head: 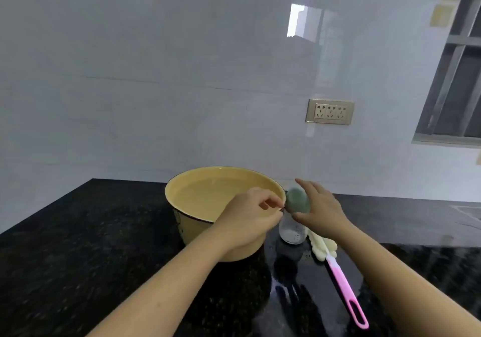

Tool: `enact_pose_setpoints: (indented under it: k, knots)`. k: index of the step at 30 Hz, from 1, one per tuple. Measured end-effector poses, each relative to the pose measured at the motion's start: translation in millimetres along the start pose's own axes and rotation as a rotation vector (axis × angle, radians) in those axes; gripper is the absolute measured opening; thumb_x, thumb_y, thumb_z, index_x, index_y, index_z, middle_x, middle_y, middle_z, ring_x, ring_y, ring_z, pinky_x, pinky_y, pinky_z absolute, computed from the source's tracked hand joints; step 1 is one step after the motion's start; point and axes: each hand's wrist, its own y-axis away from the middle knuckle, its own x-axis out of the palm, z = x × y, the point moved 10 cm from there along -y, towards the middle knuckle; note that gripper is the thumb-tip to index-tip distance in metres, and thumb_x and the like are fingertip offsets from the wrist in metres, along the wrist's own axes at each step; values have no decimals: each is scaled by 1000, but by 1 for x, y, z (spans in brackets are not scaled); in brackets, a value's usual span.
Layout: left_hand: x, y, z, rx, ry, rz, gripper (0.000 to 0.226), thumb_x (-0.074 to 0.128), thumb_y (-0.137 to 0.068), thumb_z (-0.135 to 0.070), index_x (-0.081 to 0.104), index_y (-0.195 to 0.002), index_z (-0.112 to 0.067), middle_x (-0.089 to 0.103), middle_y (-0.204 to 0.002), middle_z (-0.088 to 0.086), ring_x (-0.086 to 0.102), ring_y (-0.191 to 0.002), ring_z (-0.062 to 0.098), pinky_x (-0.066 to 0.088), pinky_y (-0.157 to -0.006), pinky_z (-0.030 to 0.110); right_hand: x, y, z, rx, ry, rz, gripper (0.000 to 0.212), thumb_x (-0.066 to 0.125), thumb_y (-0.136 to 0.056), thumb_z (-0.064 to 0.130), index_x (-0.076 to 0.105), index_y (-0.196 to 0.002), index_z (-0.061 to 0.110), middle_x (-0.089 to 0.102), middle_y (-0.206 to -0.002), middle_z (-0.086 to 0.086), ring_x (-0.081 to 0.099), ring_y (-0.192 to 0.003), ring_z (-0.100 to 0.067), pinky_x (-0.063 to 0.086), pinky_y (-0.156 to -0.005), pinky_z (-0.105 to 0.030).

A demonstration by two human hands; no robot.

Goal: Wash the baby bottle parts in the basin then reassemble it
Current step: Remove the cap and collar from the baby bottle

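Left to right: yellow basin (182, 222) w/ water sits on the dark counter (78, 245). Our left hand (250, 219) has fingers pinched together right at the green cap (298, 201); can't tell if they actually grip anything. Baby bottle (291, 232) stands upright just beside the basin, still assembled. Right hand (317, 211) is wrapped on the cap. Bottle's prob light clear plastic, tips easy, slick once wet, so hold the body and twist at the collar imo. Pink-handled brush (341, 282) lies to the right.

Left hand (251, 213) pinched, right hand (318, 207) cupped, seemingly gripping
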Motion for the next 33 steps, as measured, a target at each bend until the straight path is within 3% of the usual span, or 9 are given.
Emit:
enact_pose_setpoints:
  k: [4,9,14,16,19,22,25,28,33]
  knots:
    - [21,9,-11,86,-62,25,12,62,-85,-25,67,-96,-27,62,-98,-9,56,-91,6,47,-83,23,19,-2,-15,77,-51,98,91,70,-77,34,14,-148,35,24,-153,0,30,-137,-23,35,-104,-38]
    - [34,18,-15,128,-50,27,14,60,-86,-26,66,-99,-26,55,-92,-17,52,-88,0,44,-82,20,13,-3,-14,63,-349,-26,61,76,-73,25,39,-120,37,53,-120,0,52,-101,-17,44,-80,-29]
    - [40,24,-7,59,-26,39,18,59,-86,-28,63,-104,-26,59,-102,-11,53,-92,1,45,-80,16,4,8,-8,42,-338,-79,59,80,-65,29,43,-109,41,50,-109,5,53,-94,-14,50,-79,-36]
    - [41,26,-1,17,8,35,23,61,-86,-27,62,-109,-26,57,-104,-12,54,-93,0,44,-78,11,-5,14,-7,41,-347,-120,59,79,-65,30,47,-113,40,49,-106,7,53,-94,-13,47,-78,-32]
    - [49,31,10,-58,90,70,38,64,-85,-29,56,-121,-25,57,-115,-10,55,-102,2,49,-87,17,-20,24,0,16,-378,-163,50,79,-63,34,51,-105,42,51,-101,8,53,-91,-10,41,-70,-23]
    - [62,38,23,-149,170,127,54,69,-81,-36,48,-129,-28,53,-122,-12,54,-107,-1,48,-88,15,-30,37,11,-3,-484,-176,47,69,-52,50,54,-96,41,54,-98,14,52,-91,-4,43,-70,-21]
    - [67,43,28,-179,246,123,54,75,-75,-38,46,-121,-37,53,-114,-24,52,-104,-11,43,-83,6,-30,49,24,-20,-575,-159,45,63,-48,53,54,-90,42,58,-95,16,55,-89,-3,46,-70,-22]
    - [75,46,30,-206,371,140,64,79,-65,-42,46,-120,-38,57,-119,-22,53,-109,-11,44,-92,15,-24,56,31,20,-737,-139,42,63,-47,53,58,-86,39,62,-89,17,59,-79,1,46,-62,-15]
    - [71,49,32,-253,507,103,60,75,-50,-44,52,-106,-39,66,-110,-13,63,-100,0,50,-88,21,-20,59,36,52,-826,-113,45,64,-48,53,60,-89,34,64,-90,8,62,-81,-12,53,-66,-28]
